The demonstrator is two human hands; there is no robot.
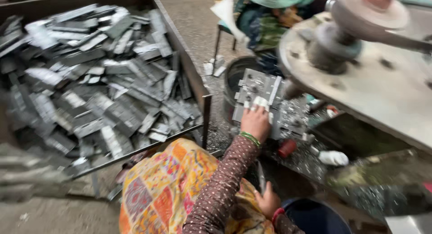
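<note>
Two hands [255, 121] near grey metal plates [258, 87]

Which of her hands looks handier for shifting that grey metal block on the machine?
Probably the left hand: it already rests on the metal block. The right hand is low, beside the dark bucket.

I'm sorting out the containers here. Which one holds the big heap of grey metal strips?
The large dark metal bin at the left; the round drum sits beyond the person's hand, the blue bucket nearest.

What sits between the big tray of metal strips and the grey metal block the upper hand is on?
In the head view, between the tray and the metal block stands a dark round bucket; the left hand rests on the block.
</note>
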